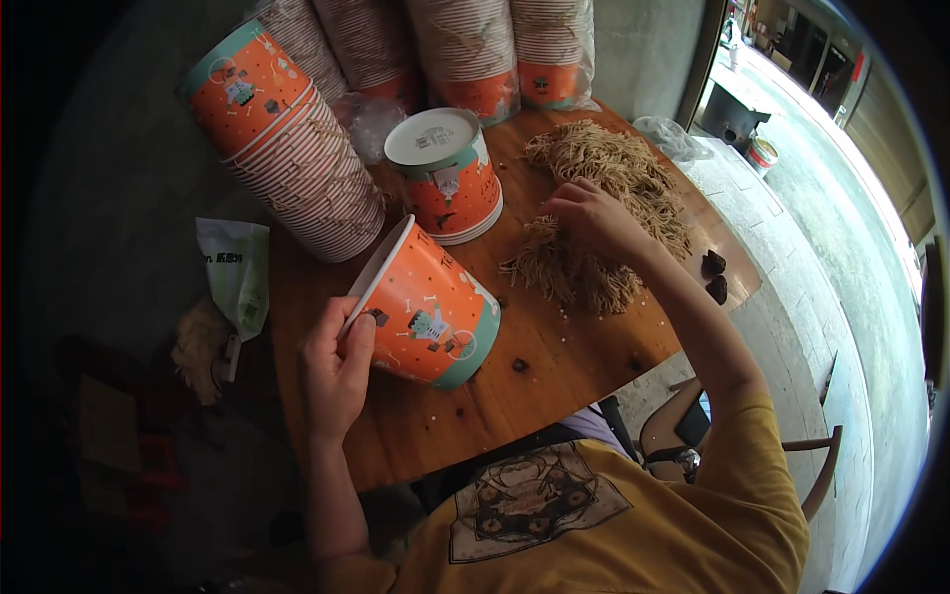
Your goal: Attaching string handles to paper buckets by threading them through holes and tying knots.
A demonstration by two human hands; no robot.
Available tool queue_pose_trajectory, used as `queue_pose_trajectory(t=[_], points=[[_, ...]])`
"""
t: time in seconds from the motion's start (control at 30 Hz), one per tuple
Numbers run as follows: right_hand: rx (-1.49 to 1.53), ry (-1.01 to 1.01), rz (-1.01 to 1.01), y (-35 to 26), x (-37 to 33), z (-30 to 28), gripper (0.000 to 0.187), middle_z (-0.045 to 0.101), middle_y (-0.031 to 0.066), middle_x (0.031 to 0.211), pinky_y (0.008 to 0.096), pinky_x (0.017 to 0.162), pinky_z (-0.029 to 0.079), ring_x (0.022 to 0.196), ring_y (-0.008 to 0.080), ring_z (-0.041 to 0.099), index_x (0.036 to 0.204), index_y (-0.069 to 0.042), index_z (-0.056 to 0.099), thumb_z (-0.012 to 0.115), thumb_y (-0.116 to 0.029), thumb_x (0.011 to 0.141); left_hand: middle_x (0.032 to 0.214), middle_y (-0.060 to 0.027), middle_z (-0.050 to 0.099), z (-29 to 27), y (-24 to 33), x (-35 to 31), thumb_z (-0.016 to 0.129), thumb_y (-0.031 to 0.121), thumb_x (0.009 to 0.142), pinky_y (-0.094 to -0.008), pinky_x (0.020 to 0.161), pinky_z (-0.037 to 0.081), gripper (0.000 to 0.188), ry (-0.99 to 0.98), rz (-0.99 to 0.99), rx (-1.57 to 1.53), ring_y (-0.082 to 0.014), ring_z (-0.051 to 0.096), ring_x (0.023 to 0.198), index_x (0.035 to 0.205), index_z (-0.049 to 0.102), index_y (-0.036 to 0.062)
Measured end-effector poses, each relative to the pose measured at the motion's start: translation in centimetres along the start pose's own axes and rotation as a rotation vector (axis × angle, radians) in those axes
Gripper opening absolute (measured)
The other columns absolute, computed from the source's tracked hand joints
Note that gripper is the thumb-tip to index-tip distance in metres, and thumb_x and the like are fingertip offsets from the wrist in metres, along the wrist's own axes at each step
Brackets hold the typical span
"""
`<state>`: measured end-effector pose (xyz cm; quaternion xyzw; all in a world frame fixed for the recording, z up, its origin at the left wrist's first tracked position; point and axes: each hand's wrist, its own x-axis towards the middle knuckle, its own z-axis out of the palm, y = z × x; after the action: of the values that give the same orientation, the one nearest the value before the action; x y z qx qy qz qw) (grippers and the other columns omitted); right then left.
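Note:
My left hand (338,368) grips the rim of an orange paper tub (421,315) with a teal base band and cartoon prints. Its thumb lies on the outer wall; the fingers reach over the rim. The tub is tilted, its mouth facing left, and its inside is mostly hidden. On the right of the table, my right hand (599,223) is closed at a heap of tan stringy strands (628,163). Its fingertips are bunched against the strands. Behind the held tub, a short stack of matching tubs (450,203) stands upside down.
A tall leaning stack of nested tubs (297,168) stands at the left, with more plastic-wrapped stacks (460,49) along the wall. Two small dark lumps (714,275) lie near the right edge of the wooden table (524,396). A white-green bag (236,272) is beyond the left edge.

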<state>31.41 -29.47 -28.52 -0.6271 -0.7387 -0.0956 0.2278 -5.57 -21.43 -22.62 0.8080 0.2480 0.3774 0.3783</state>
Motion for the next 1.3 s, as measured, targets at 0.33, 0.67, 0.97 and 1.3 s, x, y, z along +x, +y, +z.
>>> queue_pose_trajectory(t=[0.33, 0.67, 0.97, 1.3], points=[[0.071, -0.007, -0.142, -1.3, 2.1, 0.4, 0.007, 0.059, 0.0078, 0.095, 0.0369, 0.083, 0.047, 0.096, 0.0272, 0.055, 0.090, -0.007, 0.059, 0.061, -0.008, 0.083, 0.074, -0.0089, 0.058, 0.6, 0.8, -0.6, 0.054, 0.005, 0.090, -0.0284, 0.054, 0.043, 0.011, 0.033, 0.154, 0.292, -0.0134, 0.053, 0.059, 0.099, 0.058, -0.0010], [0.218, 0.289, -0.310, -15.2, 2.4, -3.4, 0.019, 0.052, 0.0015, 0.077, 0.0324, 0.052, 0.047, 0.070, 0.0192, 0.057, 0.093, -0.015, 0.065, 0.066, -0.010, 0.075, 0.085, -0.0106, 0.062, 1.7, 2.4, -0.6, 0.053, -0.001, 0.088, -0.0293, 0.064, 0.051, 0.032, -0.049, 0.027, 0.093, -0.0166, 0.063, 0.073, 0.119, 0.054, 0.0032], [0.629, 0.258, -0.470, -20.9, 0.0, -2.5, 0.035, 0.065, 0.0107, 0.104, 0.0317, 0.065, 0.056, 0.085, 0.0229, 0.067, 0.108, 0.000, 0.064, 0.063, -0.010, 0.075, 0.094, -0.0118, 0.060, 2.0, 3.4, 0.2, 0.049, -0.006, 0.085, -0.0317, 0.070, 0.050, 0.051, -0.184, -0.090, 0.116, -0.0196, 0.062, 0.077, 0.133, 0.043, 0.0113], [1.486, 0.048, 0.073, -22.4, 0.4, -1.6, 0.010, 0.060, 0.0029, 0.090, 0.0165, 0.055, 0.043, 0.072, 0.0042, 0.059, 0.092, -0.002, 0.056, 0.059, -0.011, 0.093, 0.100, -0.0086, 0.058, 0.9, 2.8, 0.6, 0.041, -0.011, 0.084, -0.0236, 0.079, 0.045, 0.054, -0.192, -0.190, -0.166, -0.0098, 0.055, 0.088, 0.135, 0.038, 0.0058]])
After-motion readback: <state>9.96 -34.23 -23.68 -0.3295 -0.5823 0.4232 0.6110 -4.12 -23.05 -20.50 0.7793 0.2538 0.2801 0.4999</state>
